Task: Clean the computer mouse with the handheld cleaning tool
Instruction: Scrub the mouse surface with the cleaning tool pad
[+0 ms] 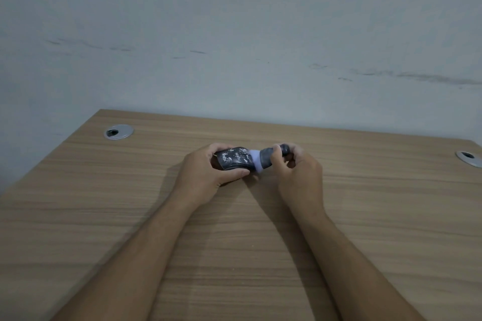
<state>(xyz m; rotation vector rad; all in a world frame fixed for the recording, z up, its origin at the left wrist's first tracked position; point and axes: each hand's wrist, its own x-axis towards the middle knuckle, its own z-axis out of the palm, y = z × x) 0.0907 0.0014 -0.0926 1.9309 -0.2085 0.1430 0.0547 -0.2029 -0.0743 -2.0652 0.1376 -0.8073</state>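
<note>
Two bare forearms reach in from the bottom edge of the head view, uncovered from the frame's edge to the wrists, with no sleeve, cuff, watch or bracelet on either. The left hand (pixel 206 172) and right hand (pixel 300 172) wear no gloves. Short-trimmed nails show on the visible fingertips. A faint thin line crosses one finger of the left hand, possibly a slim ring, though the view is too soft to be sure.
</note>
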